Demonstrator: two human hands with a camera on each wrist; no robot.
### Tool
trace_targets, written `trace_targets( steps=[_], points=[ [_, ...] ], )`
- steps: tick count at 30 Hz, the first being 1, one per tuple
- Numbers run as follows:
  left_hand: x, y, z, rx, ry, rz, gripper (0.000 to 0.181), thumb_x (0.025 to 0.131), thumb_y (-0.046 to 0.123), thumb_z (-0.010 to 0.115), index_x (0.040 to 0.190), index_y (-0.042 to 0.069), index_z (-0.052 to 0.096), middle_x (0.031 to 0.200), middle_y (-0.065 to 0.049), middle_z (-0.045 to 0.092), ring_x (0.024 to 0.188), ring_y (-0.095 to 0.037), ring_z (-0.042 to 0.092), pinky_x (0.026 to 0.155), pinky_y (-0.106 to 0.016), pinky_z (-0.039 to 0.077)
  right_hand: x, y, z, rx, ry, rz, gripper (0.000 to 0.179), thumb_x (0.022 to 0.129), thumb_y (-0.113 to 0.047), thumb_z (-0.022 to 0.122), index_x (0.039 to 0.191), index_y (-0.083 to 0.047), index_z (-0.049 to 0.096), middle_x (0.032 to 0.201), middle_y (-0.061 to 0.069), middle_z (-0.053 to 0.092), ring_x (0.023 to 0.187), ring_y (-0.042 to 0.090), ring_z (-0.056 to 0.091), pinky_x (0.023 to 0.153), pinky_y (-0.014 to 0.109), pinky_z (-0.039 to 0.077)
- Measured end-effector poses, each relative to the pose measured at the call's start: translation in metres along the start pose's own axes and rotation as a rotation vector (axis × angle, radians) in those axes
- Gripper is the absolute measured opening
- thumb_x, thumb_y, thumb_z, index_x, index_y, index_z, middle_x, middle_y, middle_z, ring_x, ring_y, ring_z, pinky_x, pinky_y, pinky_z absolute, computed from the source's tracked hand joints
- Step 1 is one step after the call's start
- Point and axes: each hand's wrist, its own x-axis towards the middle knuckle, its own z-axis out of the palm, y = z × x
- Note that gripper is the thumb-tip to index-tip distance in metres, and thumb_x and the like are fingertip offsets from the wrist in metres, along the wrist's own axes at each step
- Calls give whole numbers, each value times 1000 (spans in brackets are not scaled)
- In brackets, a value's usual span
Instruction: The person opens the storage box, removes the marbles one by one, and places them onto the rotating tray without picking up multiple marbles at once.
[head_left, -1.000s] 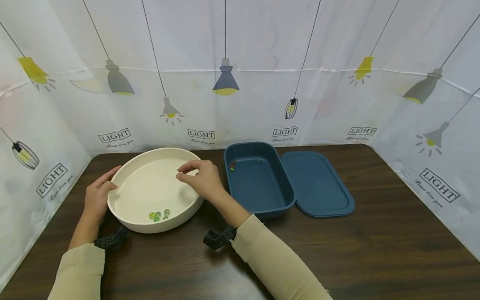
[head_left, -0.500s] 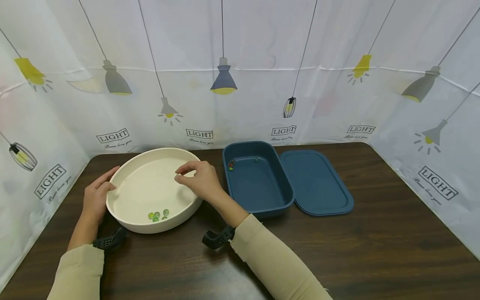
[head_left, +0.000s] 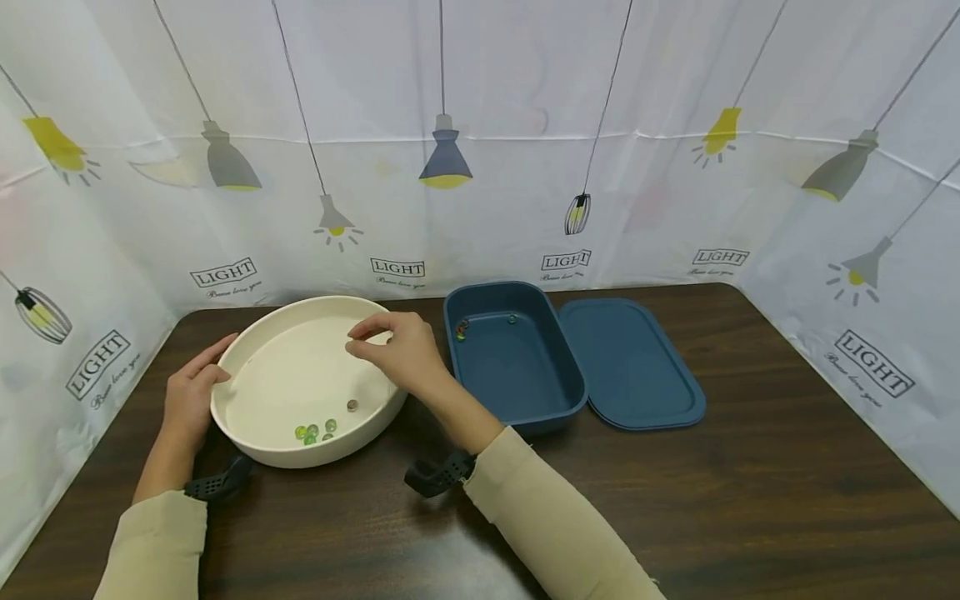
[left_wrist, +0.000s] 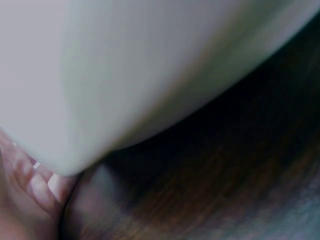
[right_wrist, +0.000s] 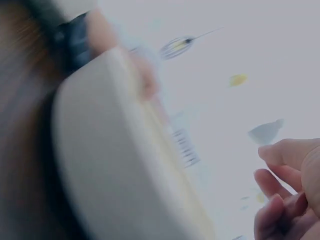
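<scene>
In the head view, a round cream dish (head_left: 281, 379) stands on the left of the table. My left hand (head_left: 189, 396) grips its left rim, thumb over the edge and fingers along the outer wall. Several green glass marbles (head_left: 311, 437) lie at the dish's near side. A darker brownish marble (head_left: 352, 406) sits apart from them, below my right hand (head_left: 401, 354). That hand hovers over the dish's right part. In the right wrist view its thumb (right_wrist: 280, 151) and fingers stand a little apart, with nothing visible between them. The left wrist view shows mostly the dish's blurred wall (left_wrist: 125, 65).
Right of the dish is a blue rectangular container (head_left: 517, 367) with red-green marbles (head_left: 461, 330) and a greenish marble (head_left: 512, 319) at its far end. A matching blue lid (head_left: 637, 367) lies against its right side. A lamp-print curtain (head_left: 495, 208) rises behind the dark wooden table (head_left: 750, 492).
The brownish marble now shows in the dish below the right hand, where none was visible before. The right fingers have lifted slightly and let go. The left hand still grips the rim.
</scene>
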Motion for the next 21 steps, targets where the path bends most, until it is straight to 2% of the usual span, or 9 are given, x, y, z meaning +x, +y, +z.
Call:
trace_targets(
  steps=[2,4,6,9,10,11,14,21],
  points=[
    [0,0,0,1,-5,-1,59,91,3,43,146,22,55,149,12,54,104,15,55,81,-2,44,-2,-7,-12,76,-4,-17,16,90,-22,75,103,-13,79,103,0,77,85,15,64,69,24,49],
    [0,0,0,-4,-4,-1,59,91,3,43,146,21,56,149,11,54,104,14,56,81,-2,45,0,-11,-28,147,-11,-17,17,91,-21,74,106,-12,77,108,4,75,82,19,62,62,25,47],
    [0,1,-3,26,8,-2,60,91,4,43,147,22,55,149,12,54,104,15,55,81,-1,44,4,-10,-43,198,-10,-10,19,92,-19,73,108,-10,76,112,7,74,75,18,61,55,26,45],
    [0,4,-3,43,17,-9,60,91,4,43,146,24,55,149,13,54,105,15,54,80,-1,44,14,-5,-70,178,4,18,20,91,-19,73,109,-9,76,115,8,73,78,21,62,57,28,49],
    [0,4,-3,39,15,-15,60,91,4,43,147,24,55,149,12,53,106,15,54,80,-1,44,17,-3,-78,169,7,24,20,92,-18,73,109,-8,76,115,9,73,75,23,61,58,29,49],
    [0,5,-3,43,14,-21,60,91,5,43,147,24,54,150,12,52,107,15,54,80,-1,44,20,-1,-86,150,8,40,21,92,-18,73,109,-8,76,116,8,72,71,19,58,58,29,49],
    [0,5,-2,30,2,-41,60,92,5,43,148,23,52,151,12,51,107,15,55,80,-1,44,29,9,-104,98,-7,95,21,92,-19,72,110,-9,75,111,7,71,66,23,52,59,29,50],
    [-2,2,1,33,1,-39,59,92,6,45,147,23,54,146,17,54,102,16,55,80,-2,45,44,42,-117,66,-17,192,22,92,-16,72,112,-6,75,101,6,71,70,18,57,70,35,54]
  ],
)
